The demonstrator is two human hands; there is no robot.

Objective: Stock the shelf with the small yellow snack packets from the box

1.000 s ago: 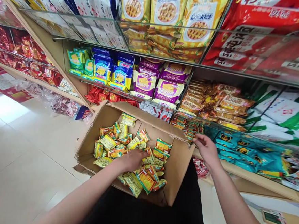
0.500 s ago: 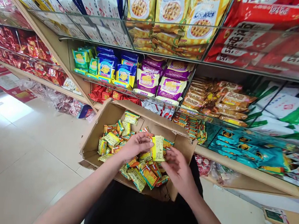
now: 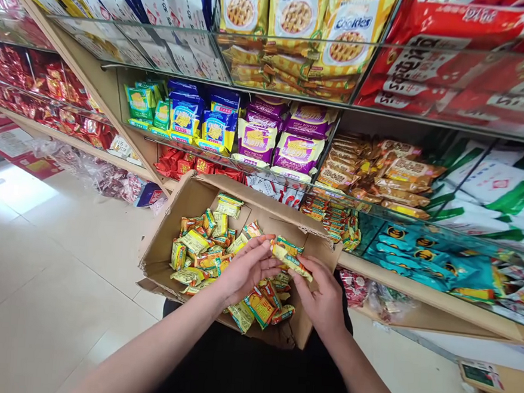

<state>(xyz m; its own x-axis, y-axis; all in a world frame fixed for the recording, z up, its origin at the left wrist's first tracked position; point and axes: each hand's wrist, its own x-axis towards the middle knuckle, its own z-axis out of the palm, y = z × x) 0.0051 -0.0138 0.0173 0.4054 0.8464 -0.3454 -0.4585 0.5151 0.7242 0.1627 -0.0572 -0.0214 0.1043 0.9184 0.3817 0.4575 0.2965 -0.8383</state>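
Across the box (image 3: 261,204), many loose packets (image 3: 196,243) lie jumbled, so much there looks unordered. Just behind the box's right end, similar-looking shelf packets (image 3: 332,216) are already stacked in rows. Between these two groups, a single held packet (image 3: 291,262) hangs tilted above the box's right half, not yet among either.

Over the box's middle, the left hand (image 3: 248,270) seems to pinch this packet's left end between thumb and forefinger. Over the box's right side, the right hand (image 3: 325,291) has thumb and fingers closed on its other end.

Left of the box, clear bags (image 3: 119,183) hold reddish items. The box itself is open-topped, with bare cardboard showing at its back and right. Behind its left part, a shelf bin holds red packs (image 3: 186,164); right of the box, another holds teal packs (image 3: 423,256).
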